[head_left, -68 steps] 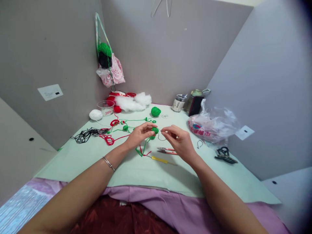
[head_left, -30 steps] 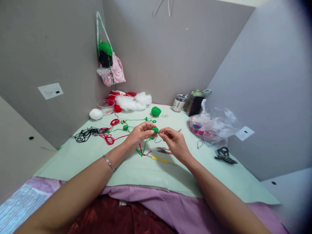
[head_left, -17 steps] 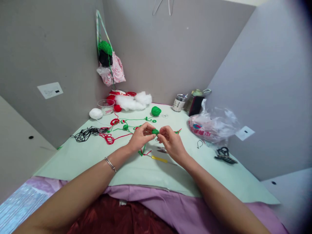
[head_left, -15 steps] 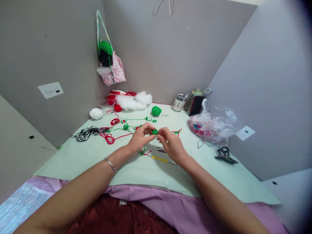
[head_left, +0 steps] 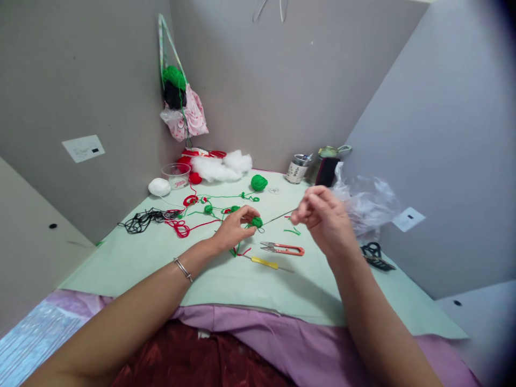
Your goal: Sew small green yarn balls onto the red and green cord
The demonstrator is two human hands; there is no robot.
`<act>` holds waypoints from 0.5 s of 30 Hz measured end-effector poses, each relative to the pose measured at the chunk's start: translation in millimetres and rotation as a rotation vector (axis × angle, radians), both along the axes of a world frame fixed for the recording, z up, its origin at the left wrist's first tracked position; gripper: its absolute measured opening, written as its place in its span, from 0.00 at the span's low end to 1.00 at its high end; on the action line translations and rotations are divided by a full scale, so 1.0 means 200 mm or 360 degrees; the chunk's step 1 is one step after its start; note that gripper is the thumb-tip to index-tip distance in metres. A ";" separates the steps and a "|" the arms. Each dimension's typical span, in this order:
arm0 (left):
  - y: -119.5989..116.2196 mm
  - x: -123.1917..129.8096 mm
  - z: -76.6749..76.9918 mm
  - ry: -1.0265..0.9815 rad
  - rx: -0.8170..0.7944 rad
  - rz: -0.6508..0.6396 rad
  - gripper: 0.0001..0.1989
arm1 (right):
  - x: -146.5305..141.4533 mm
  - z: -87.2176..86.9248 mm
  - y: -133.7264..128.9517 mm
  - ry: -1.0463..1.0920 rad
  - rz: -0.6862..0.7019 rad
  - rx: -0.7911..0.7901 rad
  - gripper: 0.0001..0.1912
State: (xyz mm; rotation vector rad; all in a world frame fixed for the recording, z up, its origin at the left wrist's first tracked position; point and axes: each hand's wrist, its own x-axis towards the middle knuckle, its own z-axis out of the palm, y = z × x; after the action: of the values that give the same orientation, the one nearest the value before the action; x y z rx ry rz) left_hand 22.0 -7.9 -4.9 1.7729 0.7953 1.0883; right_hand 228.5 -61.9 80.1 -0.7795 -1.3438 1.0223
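My left hand [head_left: 237, 228] pinches a small green crocheted piece [head_left: 257, 222] above the middle of the table. From that piece a dark thread [head_left: 278, 217] runs up to the right, pulled straight, with a small loop near the piece. My right hand [head_left: 322, 215] is raised with its fingers closed on the thread's far end; a needle, if there is one, is too small to tell. Under the hands lie orange-handled thread snips [head_left: 288, 249] and a yellow-handled crochet hook [head_left: 265, 263]. Short green yarn scraps [head_left: 293, 231] lie beyond the snips.
Black yarn [head_left: 145, 220], red yarn [head_left: 181, 228] and small green pieces spread to the left. Behind are white stuffing [head_left: 217, 169], a clear tub [head_left: 177, 177], a green yarn ball [head_left: 258, 183] and a pen tin [head_left: 296, 170]. A plastic bag [head_left: 368, 204] and black claw clip [head_left: 377, 258] are right.
My right hand has moved up and right, away from the green piece, drawing the thread out straight. The snips are now uncovered. My left hand stays nearly in place.
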 end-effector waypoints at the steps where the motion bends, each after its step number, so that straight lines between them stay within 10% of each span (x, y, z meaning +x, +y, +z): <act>1: 0.00 0.00 0.00 0.0019 -0.0012 -0.0002 0.14 | 0.03 0.02 0.01 0.0088 -0.0111 0.0114 0.09; 7: 0.01 -0.01 0.01 -0.0086 -0.0137 -0.0080 0.13 | 0.11 0.01 0.04 0.0081 -0.0432 0.0404 0.06; 15: 0.02 -0.02 0.03 -0.0378 -0.0379 -0.0304 0.17 | -0.03 -0.09 0.00 -0.1398 -0.0538 0.0857 0.06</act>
State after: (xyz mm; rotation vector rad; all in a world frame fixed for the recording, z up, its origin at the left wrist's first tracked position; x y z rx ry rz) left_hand 17.8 -3.6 1.7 1.4563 0.5719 1.0089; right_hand 222.1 -62.7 62.5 -1.0288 -2.0109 -0.0189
